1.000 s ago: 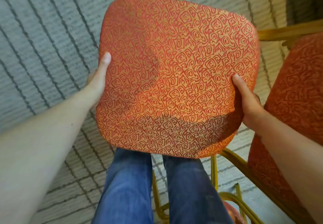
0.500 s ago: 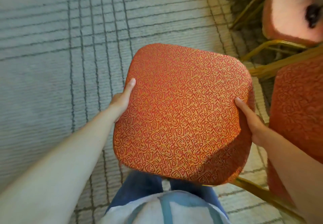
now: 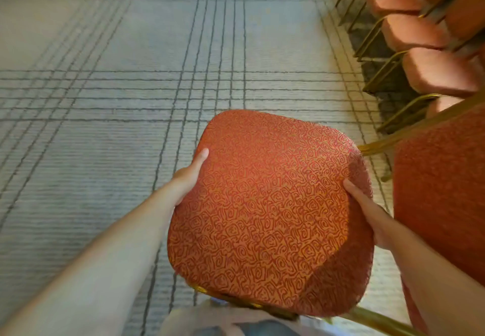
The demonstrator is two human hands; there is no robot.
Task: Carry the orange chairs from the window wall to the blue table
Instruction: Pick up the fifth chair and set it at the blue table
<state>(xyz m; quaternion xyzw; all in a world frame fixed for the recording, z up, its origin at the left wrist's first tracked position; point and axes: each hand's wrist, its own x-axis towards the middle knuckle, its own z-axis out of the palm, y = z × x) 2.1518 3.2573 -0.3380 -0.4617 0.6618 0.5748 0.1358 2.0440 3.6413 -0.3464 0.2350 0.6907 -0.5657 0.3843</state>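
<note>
I hold an orange chair by its patterned seat (image 3: 265, 212), lifted in front of my body over the carpet. My left hand (image 3: 187, 175) grips the seat's left edge, thumb on top, fingers hidden underneath. My right hand (image 3: 364, 209) grips the right edge the same way. The chair's orange backrest (image 3: 441, 199) stands upright at the right, and a bit of its gold frame (image 3: 375, 314) shows below the seat. The blue table is not in view.
A row of several more orange chairs (image 3: 435, 70) with gold legs lines the upper right. Grey carpet (image 3: 105, 125) with dark crossing lines stretches ahead and to the left.
My view has risen from my legs to the floor ahead, and the row of chairs has come into sight. The seat now sits lower in view. Both hands keep their grip.
</note>
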